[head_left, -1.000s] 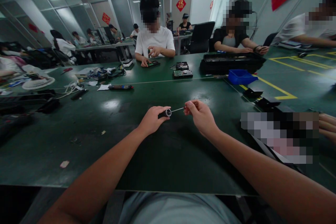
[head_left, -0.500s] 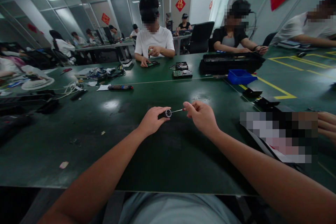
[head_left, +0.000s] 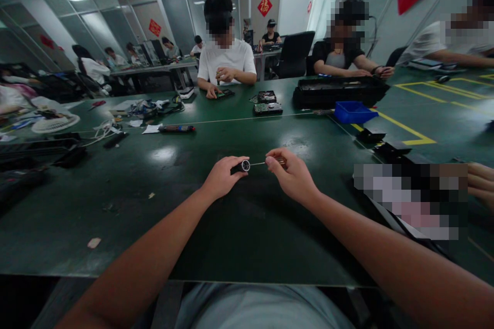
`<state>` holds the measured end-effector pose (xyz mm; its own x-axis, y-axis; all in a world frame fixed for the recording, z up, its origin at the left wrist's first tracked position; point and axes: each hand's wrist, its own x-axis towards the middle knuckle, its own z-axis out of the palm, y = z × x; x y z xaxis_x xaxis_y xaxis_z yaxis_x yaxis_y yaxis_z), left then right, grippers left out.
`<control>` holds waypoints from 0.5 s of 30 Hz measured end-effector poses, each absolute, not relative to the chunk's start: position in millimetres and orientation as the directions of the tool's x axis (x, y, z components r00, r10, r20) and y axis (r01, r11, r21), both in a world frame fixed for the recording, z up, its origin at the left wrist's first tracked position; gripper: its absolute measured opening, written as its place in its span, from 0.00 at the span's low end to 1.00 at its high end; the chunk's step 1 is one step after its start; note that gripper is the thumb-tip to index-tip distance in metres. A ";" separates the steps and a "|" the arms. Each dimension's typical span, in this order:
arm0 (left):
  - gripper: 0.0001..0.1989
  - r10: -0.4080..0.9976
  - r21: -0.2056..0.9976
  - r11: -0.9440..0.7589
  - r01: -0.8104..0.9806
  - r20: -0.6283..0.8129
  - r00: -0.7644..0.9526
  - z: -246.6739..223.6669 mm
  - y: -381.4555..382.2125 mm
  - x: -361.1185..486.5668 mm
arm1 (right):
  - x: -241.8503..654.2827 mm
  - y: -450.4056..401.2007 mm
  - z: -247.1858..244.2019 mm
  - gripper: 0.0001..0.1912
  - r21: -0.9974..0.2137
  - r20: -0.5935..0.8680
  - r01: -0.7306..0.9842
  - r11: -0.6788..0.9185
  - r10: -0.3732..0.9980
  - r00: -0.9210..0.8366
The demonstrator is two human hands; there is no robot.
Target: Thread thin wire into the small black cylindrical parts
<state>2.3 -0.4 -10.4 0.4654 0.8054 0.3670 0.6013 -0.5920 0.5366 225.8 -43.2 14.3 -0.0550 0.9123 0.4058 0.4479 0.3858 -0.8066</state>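
Observation:
Just above the green table, my left hand (head_left: 223, 179) is closed around a short black cylinder (head_left: 240, 166). Its round end, with a silvery rim, faces right toward my other hand; its exact kind cannot be made out. My right hand (head_left: 290, 170) grips a screwdriver (head_left: 258, 164) by the handle, which is mostly hidden by the fingers. The thin metal shaft points left and its tip meets the cylinder's ringed end. How far the tip goes inside is too small to tell.
On the green table (head_left: 127, 226), a pen-like electric tool (head_left: 177, 128) lies at back left. Hard drives (head_left: 267, 108), a blue bin (head_left: 354, 112) and a long black housing (head_left: 339, 93) stand further back. At right is another person's hand (head_left: 480, 182). Co-workers sit opposite.
My right hand has shifted slightly left and its fingers have turned around the screwdriver handle. The left hand with the cylinder has moved a touch left.

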 end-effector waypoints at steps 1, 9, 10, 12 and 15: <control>0.21 0.805 0.540 -0.593 0.598 0.368 0.466 -10.4 -0.4 2.4 | 225.8 -43.4 15.0 0.14 -0.813 0.383 0.456 0.364 0.922 -0.053; 0.21 0.813 0.563 -0.579 0.590 0.350 0.465 -8.5 -2.4 3.5 | 224.6 -42.8 13.9 0.13 -0.795 0.396 0.487 0.361 0.918 -0.034; 0.21 0.813 0.563 -0.579 0.590 0.349 0.465 -8.4 -2.5 3.4 | 224.7 -43.1 14.1 0.12 -0.790 0.403 0.489 0.369 0.914 -0.039; 0.21 0.813 0.564 -0.580 0.588 0.351 0.464 -8.5 -2.7 3.3 | 225.0 -44.2 14.9 0.12 -0.783 0.403 0.496 0.374 0.914 -0.053; 0.21 0.812 0.568 -0.581 0.583 0.353 0.464 -9.0 -2.4 3.1 | 225.3 -45.8 16.4 0.17 -0.771 0.400 0.510 0.380 0.913 -0.077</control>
<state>3.1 -2.4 -9.0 0.4644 0.8121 0.3533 0.5829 -0.5806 0.5684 225.3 -45.8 16.4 -0.0771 0.9135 0.3996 0.5101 0.3805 -0.7714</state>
